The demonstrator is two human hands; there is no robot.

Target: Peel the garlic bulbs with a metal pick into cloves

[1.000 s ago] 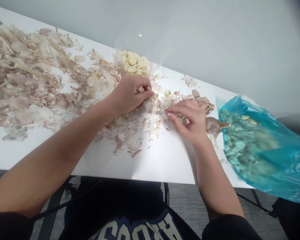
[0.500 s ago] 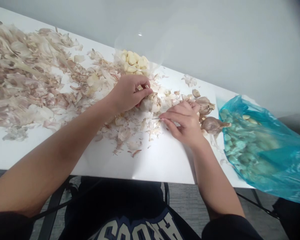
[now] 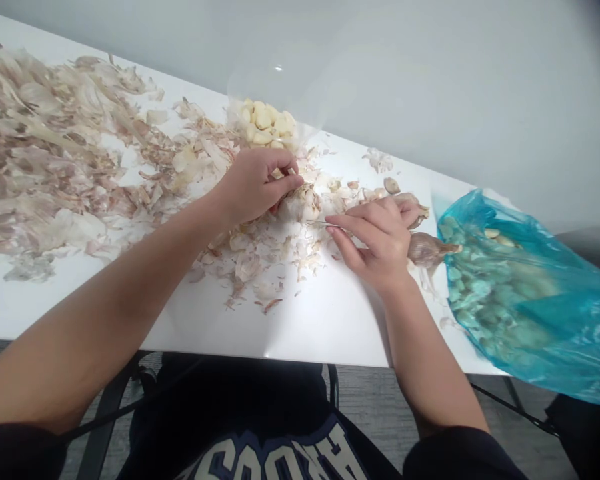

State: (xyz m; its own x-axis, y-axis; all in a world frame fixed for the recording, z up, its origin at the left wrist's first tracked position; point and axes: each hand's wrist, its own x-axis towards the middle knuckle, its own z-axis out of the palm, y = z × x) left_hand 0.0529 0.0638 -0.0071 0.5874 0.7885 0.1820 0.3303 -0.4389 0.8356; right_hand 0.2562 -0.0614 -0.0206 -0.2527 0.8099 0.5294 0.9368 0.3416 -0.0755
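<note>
On the white table, garlic bulb between our hands

Left hand: thumb and forefinger pinched at the top of the garlic bulb, partly hiding it. Right hand: fingertips pressed together on a thin metal tool, tip near the bulb; we can't tell if they touch. Loose skins crowd round. Peeled cloves sit beyond, blue bag to the right. Since the last frame, our right hand has shifted slightly up, away from us.
</note>
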